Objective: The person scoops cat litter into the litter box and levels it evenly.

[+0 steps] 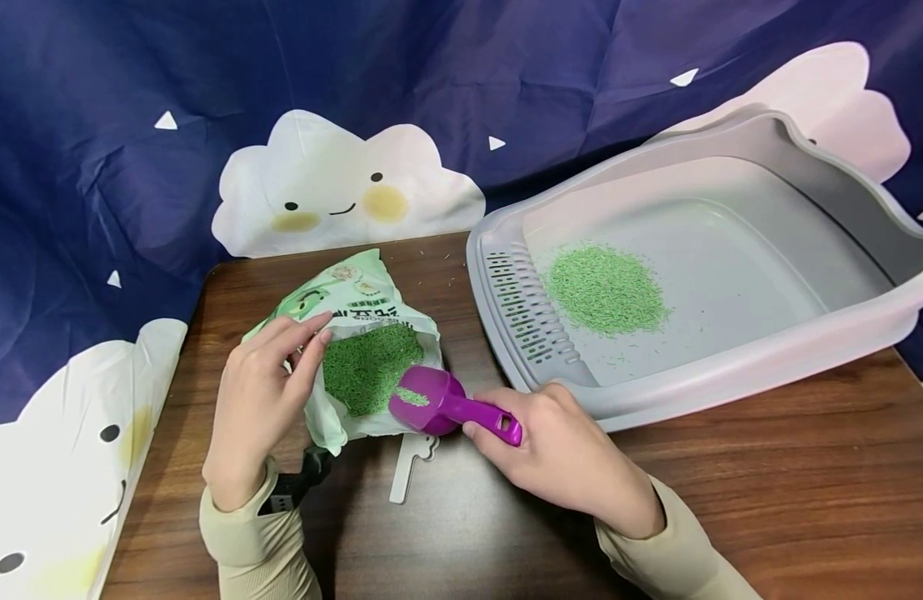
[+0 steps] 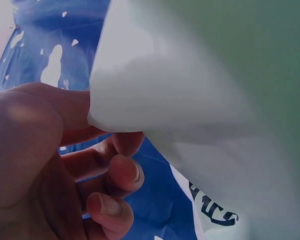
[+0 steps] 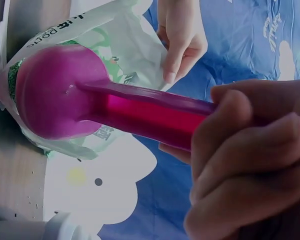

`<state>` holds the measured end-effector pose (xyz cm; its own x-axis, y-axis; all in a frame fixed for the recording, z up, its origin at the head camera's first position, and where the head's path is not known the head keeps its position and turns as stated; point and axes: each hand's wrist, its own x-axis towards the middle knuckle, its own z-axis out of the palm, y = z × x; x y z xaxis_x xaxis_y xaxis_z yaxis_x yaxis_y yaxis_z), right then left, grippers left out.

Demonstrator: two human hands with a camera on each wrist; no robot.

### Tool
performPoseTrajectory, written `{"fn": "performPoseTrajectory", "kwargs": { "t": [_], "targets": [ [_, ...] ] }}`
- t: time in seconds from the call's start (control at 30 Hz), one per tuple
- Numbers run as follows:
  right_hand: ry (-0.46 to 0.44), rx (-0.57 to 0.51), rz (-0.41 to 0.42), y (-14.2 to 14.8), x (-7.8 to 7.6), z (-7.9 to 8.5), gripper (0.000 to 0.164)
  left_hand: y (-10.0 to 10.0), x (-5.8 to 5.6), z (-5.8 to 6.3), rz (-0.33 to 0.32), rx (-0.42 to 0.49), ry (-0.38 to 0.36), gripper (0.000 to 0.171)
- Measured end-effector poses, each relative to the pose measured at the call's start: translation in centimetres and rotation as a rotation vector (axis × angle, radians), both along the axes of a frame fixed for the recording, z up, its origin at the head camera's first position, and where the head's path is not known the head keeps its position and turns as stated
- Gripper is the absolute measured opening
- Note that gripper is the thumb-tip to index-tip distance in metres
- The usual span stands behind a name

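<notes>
A light green bag (image 1: 356,287) lies on the table with its mouth toward me, full of green pellet litter (image 1: 364,367). My left hand (image 1: 262,396) pinches the bag's edge at the left; the left wrist view shows the pale film (image 2: 155,95) between thumb and fingers. In my right hand (image 1: 562,446) is the handle of a purple scoop (image 1: 431,404). The scoop's bowl sits at the bag's lower right opening, with a little green litter in it. From the right wrist view, the scoop (image 3: 60,95) shows its rounded underside, and curled fingers (image 3: 255,165) grip its handle.
A grey litter box (image 1: 701,250) stands at the right, holding a heap of green litter (image 1: 607,287) near its slotted end. A small white flat piece (image 1: 405,475) lies below the bag. Behind the wooden table (image 1: 446,542) hangs a dark blue cloth (image 1: 356,67) with clouds.
</notes>
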<state>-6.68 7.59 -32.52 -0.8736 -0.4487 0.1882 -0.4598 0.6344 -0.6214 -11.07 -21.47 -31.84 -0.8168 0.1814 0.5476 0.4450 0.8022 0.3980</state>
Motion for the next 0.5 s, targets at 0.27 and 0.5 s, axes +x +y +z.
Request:
{"fn": "performPoseTrajectory", "kwargs": {
  "t": [0.27, 0.5],
  "targets": [
    [0.081, 0.033, -0.019, -0.3, 0.5, -0.1, 0.018, 0.1, 0.0, 0.0, 0.004, -0.004, 0.003, 0.021],
    [0.103, 0.061, -0.051, -1.3, 0.9, -0.8, 0.035, 0.2, 0.0, 0.0, -0.001, 0.001, 0.013, 0.021]
  ]
}}
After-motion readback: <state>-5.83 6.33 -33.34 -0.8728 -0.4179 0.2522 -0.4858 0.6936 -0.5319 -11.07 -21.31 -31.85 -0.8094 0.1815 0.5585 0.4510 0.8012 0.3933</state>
